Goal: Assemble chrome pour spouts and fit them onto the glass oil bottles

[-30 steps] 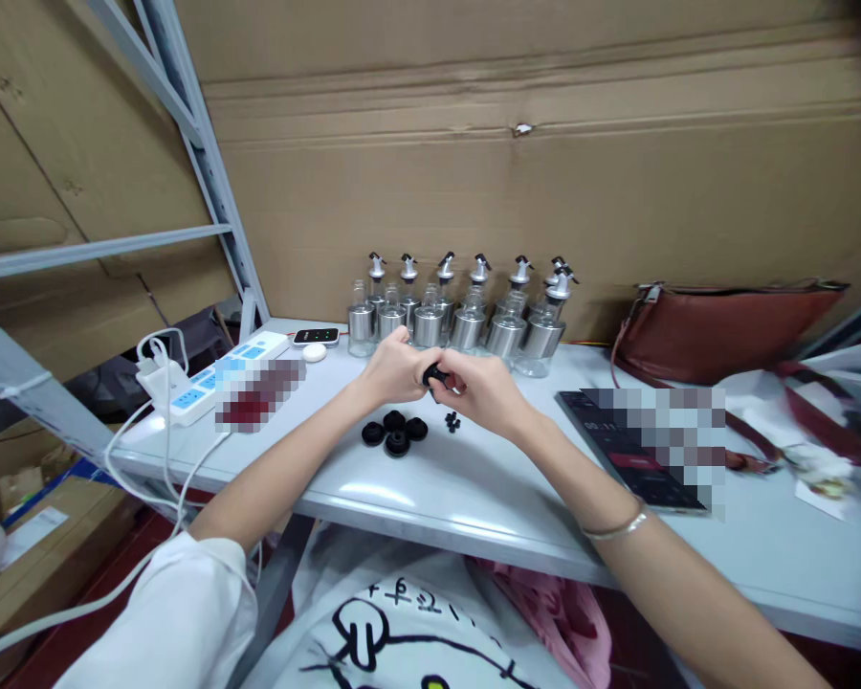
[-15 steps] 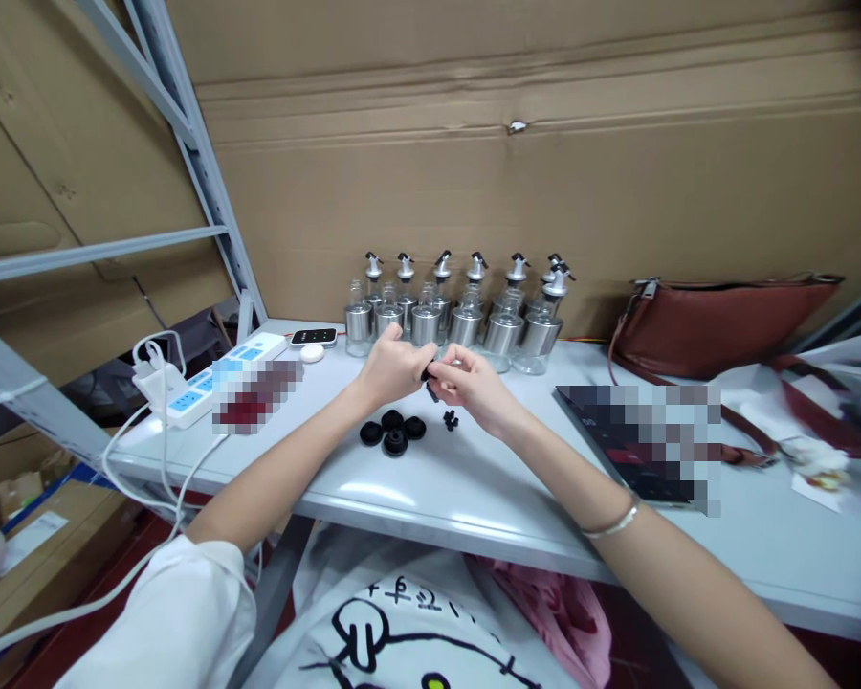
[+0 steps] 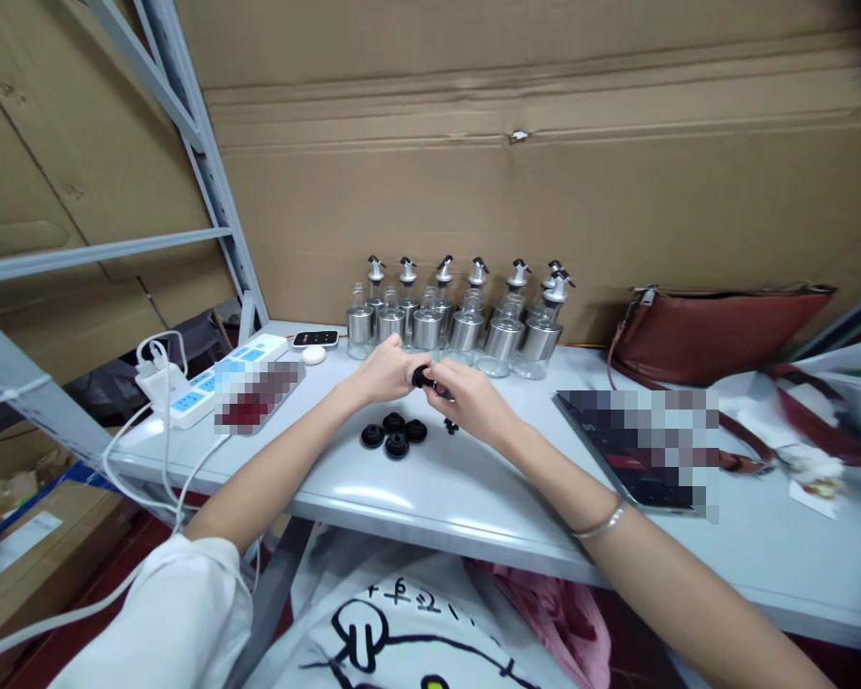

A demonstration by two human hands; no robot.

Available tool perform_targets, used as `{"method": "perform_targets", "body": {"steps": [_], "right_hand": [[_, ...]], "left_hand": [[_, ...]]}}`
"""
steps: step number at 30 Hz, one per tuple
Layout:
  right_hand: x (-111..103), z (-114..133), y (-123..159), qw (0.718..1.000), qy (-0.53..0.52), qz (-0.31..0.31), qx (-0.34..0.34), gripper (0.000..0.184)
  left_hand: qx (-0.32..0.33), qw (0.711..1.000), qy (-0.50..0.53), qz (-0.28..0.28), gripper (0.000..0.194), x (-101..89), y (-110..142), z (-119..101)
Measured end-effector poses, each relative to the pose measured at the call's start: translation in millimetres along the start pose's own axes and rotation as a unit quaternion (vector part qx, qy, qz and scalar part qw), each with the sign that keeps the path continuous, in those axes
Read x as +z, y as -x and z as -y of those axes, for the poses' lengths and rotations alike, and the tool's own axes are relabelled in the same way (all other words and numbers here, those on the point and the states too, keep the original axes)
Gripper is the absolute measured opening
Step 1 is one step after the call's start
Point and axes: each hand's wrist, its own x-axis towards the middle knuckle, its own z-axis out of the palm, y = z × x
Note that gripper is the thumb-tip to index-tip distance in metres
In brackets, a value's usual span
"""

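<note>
Between my two hands is a small black stopper [image 3: 420,376], its lower part hidden by fingers. My left hand [image 3: 387,370] is closed on it from the left, the thumb bent over the top. My right hand [image 3: 466,397] pinches it from the right, along with a thin dark piece that I cannot make out. On the table below the hands lie several round black stoppers [image 3: 396,443] in a cluster. Partly covered by the right hand is a little pile of tiny black parts [image 3: 452,425].
Glass bottles with steel sleeves [image 3: 429,330] stand in rows behind the hands, the back ones topped with pourers. At left are a power strip [image 3: 208,383], a phone [image 3: 258,397] and a white round case [image 3: 314,355]. A tablet [image 3: 624,450] and brown bag [image 3: 724,330] lie right.
The right hand has turned and closed in over the held piece, its palm lower. The black stopper now shows more between the hands. The left hand has shifted slightly left.
</note>
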Motion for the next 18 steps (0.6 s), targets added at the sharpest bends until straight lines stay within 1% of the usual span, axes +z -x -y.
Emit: {"method": "perform_targets", "body": {"steps": [1, 2, 4, 6, 7, 8, 10, 12, 13, 14, 16, 17, 18], "right_hand": [[2, -1, 0, 0.998, -0.051, -0.002, 0.044, 0.005], [4, -2, 0, 0.99, -0.107, -0.003, 0.094, 0.013], [8, -4, 0, 0.961, -0.21, -0.005, 0.18, 0.025], [11, -4, -2, 0.937, -0.272, -0.006, 0.218, 0.029], [12, -3, -3, 0.936, -0.276, -0.01, 0.218, 0.03], [12, -2, -4, 0.943, -0.26, -0.017, 0.209, 0.029], [11, 1, -7, 0.97, -0.177, -0.038, 0.164, 0.023], [9, 3, -9, 0.992, -0.07, -0.054, 0.084, 0.016], [7, 3, -9, 0.998, -0.026, -0.05, 0.038, 0.013], [5, 3, -9, 0.999, 0.009, -0.042, -0.006, 0.011], [-1, 1, -8, 0.995, 0.057, -0.023, -0.073, 0.015], [-4, -1, -7, 0.993, 0.067, -0.026, -0.09, 0.017], [-8, -3, -6, 0.992, 0.069, -0.041, -0.095, 0.017]], "left_hand": [[-0.01, 1.0, -0.015, -0.004, 0.012, 0.5, 1, -1], [-0.017, 0.999, -0.032, -0.011, 0.014, 0.8, 2, -2], [-0.023, 0.997, -0.066, -0.036, 0.017, 0.4, 3, -4], [-0.015, 0.995, -0.085, -0.059, 0.018, -2.0, 3, -6], [-0.008, 0.994, -0.087, -0.066, 0.018, -3.8, 3, -6], [-0.002, 0.994, -0.086, -0.068, 0.017, -5.9, 2, -5], [0.007, 0.995, -0.075, -0.063, 0.014, -9.9, 0, -2], [0.0, 0.997, -0.047, -0.053, 0.013, -12.2, -1, 1], [-0.008, 0.999, -0.023, -0.046, 0.012, -12.3, -2, 4], [-0.016, 0.999, 0.009, -0.036, 0.012, -11.9, -2, 7], [-0.045, 0.995, 0.086, -0.008, 0.01, -9.6, 2, 16], [-0.07, 0.99, 0.12, 0.003, 0.009, -8.1, 5, 23], [-0.11, 0.983, 0.147, 0.007, 0.008, -6.6, 9, 31]]}}
